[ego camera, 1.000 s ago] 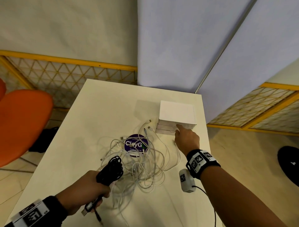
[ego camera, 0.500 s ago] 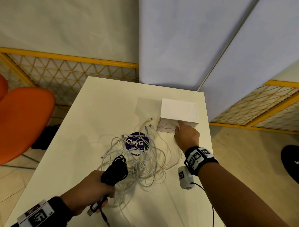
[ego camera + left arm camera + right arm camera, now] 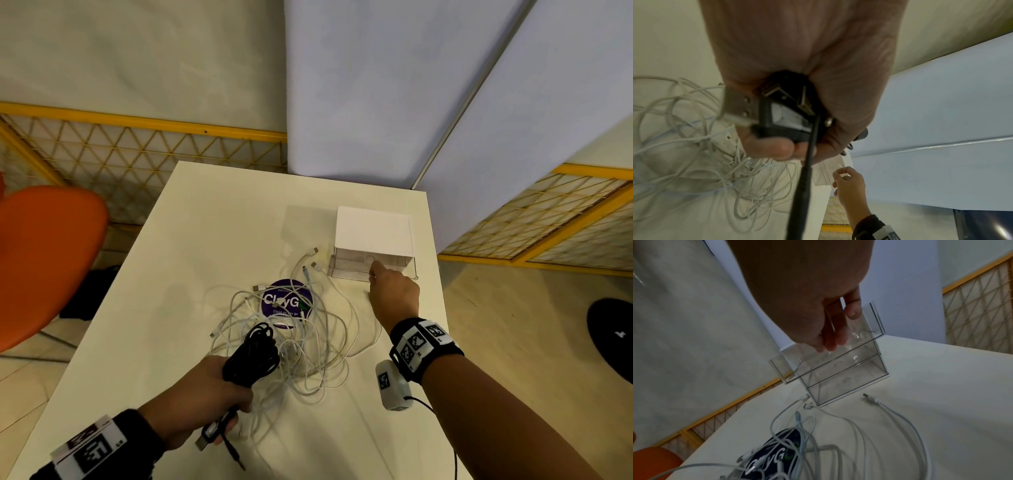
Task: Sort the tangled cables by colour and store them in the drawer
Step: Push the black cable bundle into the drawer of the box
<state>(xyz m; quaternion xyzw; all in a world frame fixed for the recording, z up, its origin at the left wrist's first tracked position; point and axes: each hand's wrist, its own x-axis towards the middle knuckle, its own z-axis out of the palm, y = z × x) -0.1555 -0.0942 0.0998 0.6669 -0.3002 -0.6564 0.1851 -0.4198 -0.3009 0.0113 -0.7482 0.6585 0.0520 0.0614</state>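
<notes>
I see my left hand (image 3: 202,394) clamped around a coiled bundle of black cables (image 3: 253,356), fingers wrapped tight, with USB plugs and a thin black lead poking out below the fist; the left wrist view shows the plugs pressed against the palm. The bundle is held just above the near edge of a loose tangle of white cables (image 3: 308,342) spread over the middle of the cream-coloured counter (image 3: 219,222). A round purple sticker (image 3: 286,303) lies on the counter under the far part of that tangle.

My right hand (image 3: 394,294) reaches to the small white-topped drawer unit with clear plastic drawers (image 3: 373,233), which stands at the far right of the counter. In the right wrist view the top clear drawer (image 3: 818,356) juts out beyond the two below it, and my fingers (image 3: 834,331) curl onto its front wall, pinching it. One white plug end (image 3: 867,396) lies on the counter just beside the unit's base.

An orange chair (image 3: 44,260) stands left of the counter.
</notes>
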